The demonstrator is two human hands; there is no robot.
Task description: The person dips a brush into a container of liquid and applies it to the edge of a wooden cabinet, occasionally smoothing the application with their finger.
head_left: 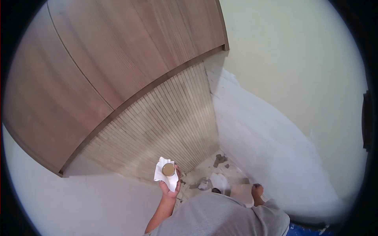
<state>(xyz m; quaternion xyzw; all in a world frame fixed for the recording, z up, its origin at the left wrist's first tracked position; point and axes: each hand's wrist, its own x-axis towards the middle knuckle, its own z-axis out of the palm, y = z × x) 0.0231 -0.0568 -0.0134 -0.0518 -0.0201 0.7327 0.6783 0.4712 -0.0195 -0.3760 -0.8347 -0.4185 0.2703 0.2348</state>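
Note:
My left hand (171,191) is closed around a small round container (168,170) with a tan-brown filling or top. A crumpled sheet of white paper (172,182) lies between the container and my palm, its corners sticking out past my fingers. Low at my right side, my right hand (258,191) is curled closed. A small dark patch shows at its upper edge, but I cannot make out what the fingers hold, if anything. The slatted wood panel (165,114) stands ahead of my left hand.
A large wooden cabinet (118,47) overhangs the slatted panel. White patches cover part of the pale right wall (267,133). Dark scraps (220,159) and a white crumpled thing (219,182) lie on the floor by my feet. Something blue (303,230) shows behind me.

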